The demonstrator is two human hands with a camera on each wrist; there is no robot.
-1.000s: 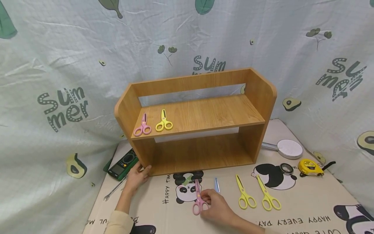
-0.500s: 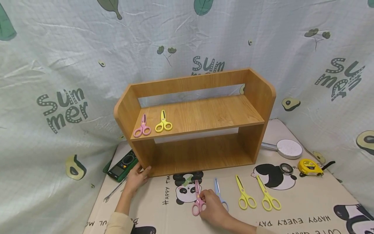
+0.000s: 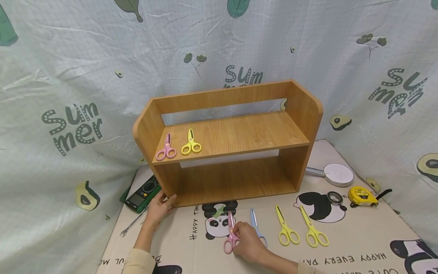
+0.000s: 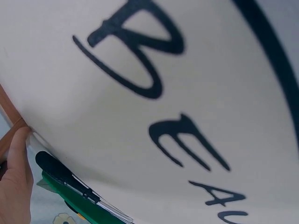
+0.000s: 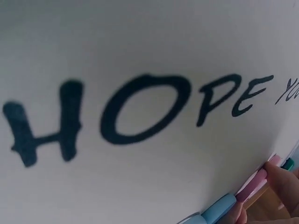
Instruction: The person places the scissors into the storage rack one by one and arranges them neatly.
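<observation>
Head view: panda-print mat (image 3: 359,243), "Summer" cloth (image 3: 68,76) behind; right hand (image 3: 248,243) pinches pink scissors (image 3: 231,236).

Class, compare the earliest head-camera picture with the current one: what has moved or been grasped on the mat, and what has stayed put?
The right hand shifted slightly left along the pink scissors it grips on the mat, uncovering the blue scissors, of which only the tip showed before. The left hand still rests against the wooden shelf; the scissors elsewhere have not moved.
</observation>
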